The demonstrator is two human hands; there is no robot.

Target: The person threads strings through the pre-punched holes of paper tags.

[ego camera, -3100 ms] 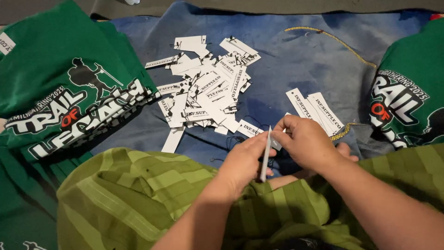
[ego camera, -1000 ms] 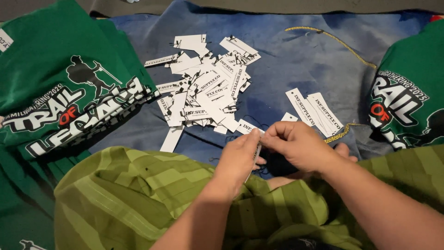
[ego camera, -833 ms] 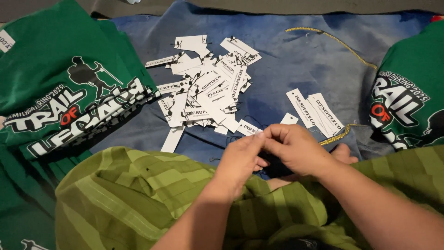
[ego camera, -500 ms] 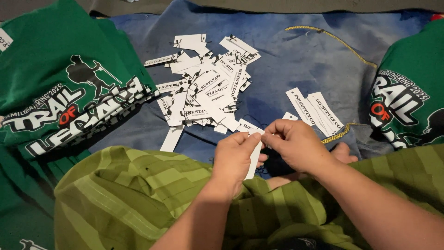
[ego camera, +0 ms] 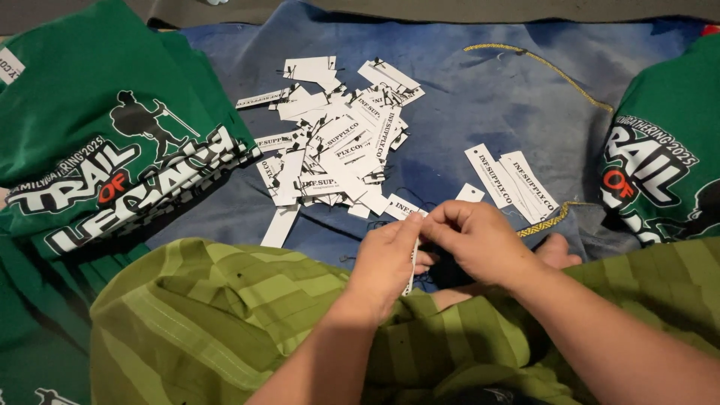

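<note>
My left hand [ego camera: 390,255] pinches a narrow white paper tag [ego camera: 412,262] that hangs edge-on below its fingers. My right hand [ego camera: 480,240] meets it at the tag's top, fingertips closed against the left thumb, with a thin dark thread [ego camera: 424,279] just visible below. Both hands hover over my lap, which is covered in green striped cloth [ego camera: 225,307]. A heap of several white printed tags [ego camera: 337,142] lies on the blue cloth [ego camera: 465,97] just beyond the hands.
Green printed shirts are stacked at the left [ego camera: 97,135] and at the right [ego camera: 667,157]. Two separate tags [ego camera: 510,180] lie right of the heap. A yellow cord [ego camera: 540,64] curves across the blue cloth. A bare foot [ego camera: 555,251] shows beside my right hand.
The tag has turned from upright between the hands to hanging below my left fingers. My hands have drawn together at its top; the heap and shirts have not moved.
</note>
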